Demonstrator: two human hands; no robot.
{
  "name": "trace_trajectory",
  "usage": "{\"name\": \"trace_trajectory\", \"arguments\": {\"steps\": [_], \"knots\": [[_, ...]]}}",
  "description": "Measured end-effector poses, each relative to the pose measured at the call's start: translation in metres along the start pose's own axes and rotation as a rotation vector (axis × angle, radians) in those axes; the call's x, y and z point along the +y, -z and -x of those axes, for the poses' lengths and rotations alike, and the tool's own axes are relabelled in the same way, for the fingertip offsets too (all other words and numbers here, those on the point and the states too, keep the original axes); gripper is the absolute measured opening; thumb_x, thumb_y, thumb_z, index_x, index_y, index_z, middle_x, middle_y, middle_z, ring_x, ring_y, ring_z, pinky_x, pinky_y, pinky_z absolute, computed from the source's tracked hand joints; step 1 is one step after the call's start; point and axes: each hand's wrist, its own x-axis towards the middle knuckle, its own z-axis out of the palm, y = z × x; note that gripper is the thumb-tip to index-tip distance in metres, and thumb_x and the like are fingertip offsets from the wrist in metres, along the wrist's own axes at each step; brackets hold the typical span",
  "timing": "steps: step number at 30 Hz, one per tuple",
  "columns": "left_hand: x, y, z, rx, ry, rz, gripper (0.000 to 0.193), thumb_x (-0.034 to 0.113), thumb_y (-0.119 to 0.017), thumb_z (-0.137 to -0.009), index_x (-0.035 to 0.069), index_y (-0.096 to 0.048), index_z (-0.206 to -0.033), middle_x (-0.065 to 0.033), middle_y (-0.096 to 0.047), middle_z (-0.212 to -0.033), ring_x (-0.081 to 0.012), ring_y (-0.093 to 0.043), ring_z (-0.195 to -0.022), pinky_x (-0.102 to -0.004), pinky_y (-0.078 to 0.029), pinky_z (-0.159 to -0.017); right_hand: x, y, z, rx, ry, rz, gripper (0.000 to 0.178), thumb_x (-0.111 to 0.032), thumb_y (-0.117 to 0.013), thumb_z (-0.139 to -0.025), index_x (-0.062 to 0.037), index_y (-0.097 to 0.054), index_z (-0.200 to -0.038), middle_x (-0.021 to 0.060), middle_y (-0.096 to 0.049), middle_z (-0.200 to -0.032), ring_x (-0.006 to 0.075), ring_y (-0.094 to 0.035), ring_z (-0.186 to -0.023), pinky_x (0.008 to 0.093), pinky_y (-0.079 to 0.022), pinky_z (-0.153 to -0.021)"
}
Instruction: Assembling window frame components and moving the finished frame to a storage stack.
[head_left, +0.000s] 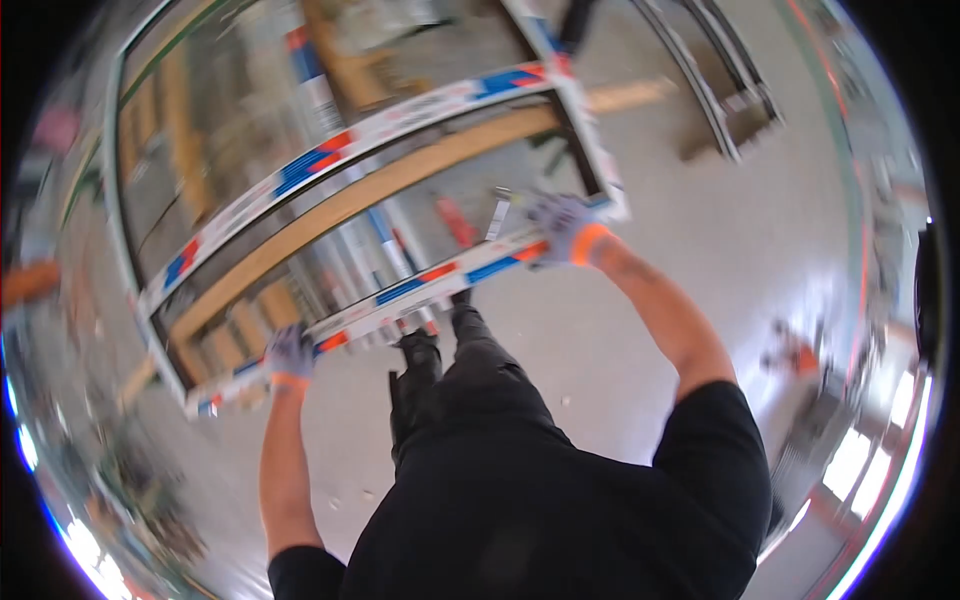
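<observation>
A large rectangular window frame, its bars covered in white film with blue and red print, spreads out in front of me and is divided by a crossbar. My left hand, in a grey glove with an orange cuff, grips the near bar close to its left end. Gloved the same way, my right hand is closed over that bar near the right corner. The picture is smeared by motion, so single fingers are hard to make out.
Below the frame, wooden beams and further boards show through its openings, with a red object among them. Dark metal profiles stand at the far right. Grey floor lies around my feet, and blurred equipment sits at the right.
</observation>
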Motion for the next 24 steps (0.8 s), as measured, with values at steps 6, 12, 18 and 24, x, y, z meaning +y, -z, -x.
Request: {"name": "trace_trajectory", "arguments": {"steps": [6, 12, 18, 24], "knots": [[0.073, 0.023, -0.041, -0.068, -0.13, 0.078, 0.037, 0.015, -0.058, -0.085, 0.006, -0.055, -0.121, -0.0187, -0.061, -0.105, -0.0384, -0.058, -0.098, -0.0473, -0.046, -0.087, 0.033, -0.01, 0.045, 0.107, -0.116, 0.11, 0.066, -0.053, -0.071, -0.076, -0.0066, -0.058, -0.122, 0.0116, -0.06, -0.106, 0.0285, -0.06, -0.1, 0.0398, -0.046, -0.089], [0.142, 0.029, -0.047, -0.237, -0.171, -0.016, 0.079, 0.031, -0.076, -0.073, 0.005, -0.039, -0.138, -0.0202, -0.05, -0.125, -0.0387, -0.048, -0.117, -0.045, -0.042, -0.098, 0.046, -0.001, 0.067, 0.002, -0.137, 0.067, 0.054, -0.039, -0.073, -0.077, -0.0063, -0.056, -0.116, 0.0095, -0.061, -0.105, 0.0275, -0.061, -0.101, 0.0386, -0.047, -0.089], [0.199, -0.006, -0.046, -0.051, -0.132, -0.157, 0.082, 0.049, -0.073, -0.075, 0.004, -0.042, -0.136, -0.018, -0.056, -0.123, -0.034, -0.053, -0.113, -0.0444, -0.042, -0.099, 0.062, -0.006, 0.08, 0.302, 0.114, 0.06, 0.09, -0.052, -0.079, -0.064, -0.0046, -0.048, -0.134, 0.0176, -0.054, -0.127, 0.0354, -0.052, -0.12, 0.0459, -0.038, -0.107], [0.179, -0.021, -0.061, -0.141, -0.143, -0.139, 0.074, 0.047, -0.073, -0.074, 0.006, -0.048, -0.131, -0.0158, -0.056, -0.123, -0.0327, -0.053, -0.111, -0.044, -0.042, -0.098, 0.085, 0.072, 0.096, 0.557, -0.072, 0.082, 0.111, -0.059, -0.08, -0.058, -0.0029, -0.038, -0.144, 0.0199, -0.045, -0.14, 0.0375, -0.039, -0.133, 0.043, -0.026, -0.116]]}}
